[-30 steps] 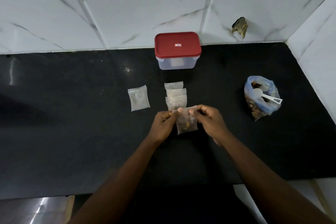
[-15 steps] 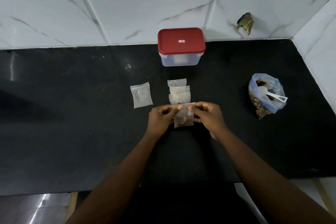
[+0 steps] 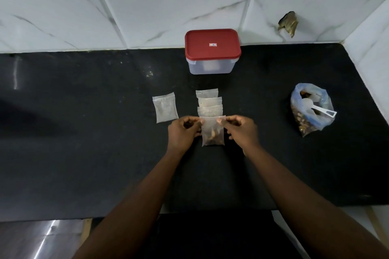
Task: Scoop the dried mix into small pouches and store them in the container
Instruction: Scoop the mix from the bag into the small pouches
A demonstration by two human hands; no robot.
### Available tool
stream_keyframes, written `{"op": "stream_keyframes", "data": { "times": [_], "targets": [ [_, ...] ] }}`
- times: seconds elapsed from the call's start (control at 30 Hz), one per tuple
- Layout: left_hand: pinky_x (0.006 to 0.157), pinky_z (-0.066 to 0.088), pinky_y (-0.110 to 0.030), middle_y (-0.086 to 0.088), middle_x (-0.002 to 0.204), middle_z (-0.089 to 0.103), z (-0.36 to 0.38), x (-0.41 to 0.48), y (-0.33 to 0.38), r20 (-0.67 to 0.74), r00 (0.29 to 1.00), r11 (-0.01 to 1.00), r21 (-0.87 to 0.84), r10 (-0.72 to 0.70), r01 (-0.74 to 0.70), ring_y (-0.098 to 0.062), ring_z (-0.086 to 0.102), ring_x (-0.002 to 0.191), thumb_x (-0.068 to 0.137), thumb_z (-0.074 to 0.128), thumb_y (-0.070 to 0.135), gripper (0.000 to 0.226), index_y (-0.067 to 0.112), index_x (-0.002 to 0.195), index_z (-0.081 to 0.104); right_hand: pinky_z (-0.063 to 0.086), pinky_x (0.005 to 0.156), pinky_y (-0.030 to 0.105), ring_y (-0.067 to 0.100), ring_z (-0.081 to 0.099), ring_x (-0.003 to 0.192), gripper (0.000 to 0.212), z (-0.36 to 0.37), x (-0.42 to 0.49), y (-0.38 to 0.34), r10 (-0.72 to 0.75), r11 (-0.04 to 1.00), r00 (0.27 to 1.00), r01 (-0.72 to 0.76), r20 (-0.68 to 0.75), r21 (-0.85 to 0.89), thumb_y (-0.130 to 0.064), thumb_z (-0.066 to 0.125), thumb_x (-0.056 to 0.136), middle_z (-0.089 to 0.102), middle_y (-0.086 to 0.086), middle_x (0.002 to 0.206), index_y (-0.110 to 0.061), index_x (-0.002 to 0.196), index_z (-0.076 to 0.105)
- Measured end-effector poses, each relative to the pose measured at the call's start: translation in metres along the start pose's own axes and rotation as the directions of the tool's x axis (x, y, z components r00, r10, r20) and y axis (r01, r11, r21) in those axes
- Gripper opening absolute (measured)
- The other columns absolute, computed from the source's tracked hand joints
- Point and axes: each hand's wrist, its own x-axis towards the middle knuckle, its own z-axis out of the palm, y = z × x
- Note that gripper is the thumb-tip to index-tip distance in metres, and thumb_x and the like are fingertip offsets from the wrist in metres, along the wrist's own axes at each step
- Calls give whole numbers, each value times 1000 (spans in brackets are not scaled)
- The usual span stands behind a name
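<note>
A small clear pouch with brown dried mix in its lower half hangs between my hands above the black counter. My left hand pinches its top left corner and my right hand pinches its top right. Just behind it three filled pouches lie overlapped in a row. One more pouch lies alone to the left. The clear container with its red lid on stands at the back by the wall. A blue-tinted bag of dried mix sits at the right with a white scoop in it.
The black counter ends at a white tiled wall behind and at the right. Its front edge runs below my forearms. A dark damaged patch marks the wall tile at the back right.
My hands and the pouch have stayed close to the row of pouches; my fingers have shifted outward along the pouch's top edge. The camera has tilted slightly.
</note>
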Motion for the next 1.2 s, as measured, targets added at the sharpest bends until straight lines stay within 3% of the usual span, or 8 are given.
{"op": "stream_keyframes", "data": {
  "times": [0.13, 0.27, 0.4, 0.57, 0.73, 0.87, 1.0, 1.2],
  "targets": [
    [76, 63, -25, 5, 93, 77, -6, 2, -1, -31, 999, 999, 48, -4, 5, -9, 75, 83, 95, 73, 17, 6, 20, 98, 77, 58, 64, 22, 5, 70, 81, 21, -5, -2, -4, -8, 1000, 1000, 8, 4, -16, -39, 82, 83, 74, -9, 88, -25, 98, 76],
    [84, 59, -25, 13, 95, 74, -17, 5, 0, -137, 989, 985, 170, 49, -26, -2, 71, 89, 95, 73, 23, 4, 26, 97, 75, 49, 67, 9, -10, 64, 74, 15, -10, -5, -10, -196, 979, 974, 187, -110, -85, -33, 79, 87, 71, -13, 84, -21, 96, 76],
    [86, 58, -22, 11, 94, 71, -32, 12, 8, -241, 968, 968, 249, 77, -15, 0, 67, 87, 94, 73, 22, 7, 22, 100, 73, 49, 66, 9, -2, 66, 74, 5, -2, -10, -21, -312, 943, 950, 307, -21, -130, -24, 78, 88, 72, -11, 81, -20, 89, 76],
    [99, 50, -37, -6, 133, 52, -45, 27, 7, -348, 933, 890, 450, 96, 77, -21, 52, 123, 88, 77, 29, 43, 15, 127, 63, 48, 65, 10, 3, 65, 71, 4, 22, -14, -33, -381, 917, 923, 385, 55, -105, -21, 79, 85, 72, -9, 78, -18, 83, 77],
    [109, 41, -49, -16, 146, 40, -51, 45, 13, -389, 917, 815, 502, -87, 290, -37, 40, 136, 91, 74, 28, 63, 4, 140, 43, 48, 66, 10, 4, 66, 73, 7, 32, -13, -37, -383, 915, 919, 391, 93, -100, -24, 79, 86, 73, -8, 78, -18, 84, 77],
    [108, 43, -48, -17, 145, 40, -54, 53, 10, -373, 921, 806, 508, -112, 304, -37, 43, 134, 88, 76, 14, 61, 4, 138, 42, 47, 65, 9, 3, 66, 74, 6, 32, -11, -38, -365, 921, 927, 373, 86, -116, -24, 79, 86, 72, -9, 78, -19, 84, 77],
    [106, 50, -47, -15, 139, 47, -59, 58, 6, -371, 914, 867, 388, -163, 312, -33, 54, 125, 83, 77, 5, 59, 6, 134, 47, 47, 65, 8, 2, 65, 75, 5, 30, -9, -40, -353, 924, 933, 360, 76, -128, -24, 79, 86, 71, -10, 78, -20, 83, 76],
    [80, 55, -33, -5, 109, 68, -63, 49, 9, -274, 929, 933, 189, -251, 308, -21, 67, 99, 93, 67, 9, 13, 11, 106, 69, 50, 67, 10, 4, 67, 76, 5, 32, -7, -44, -342, 932, 937, 348, 70, -106, -23, 79, 86, 73, -8, 79, -20, 83, 76]
  ]
}}
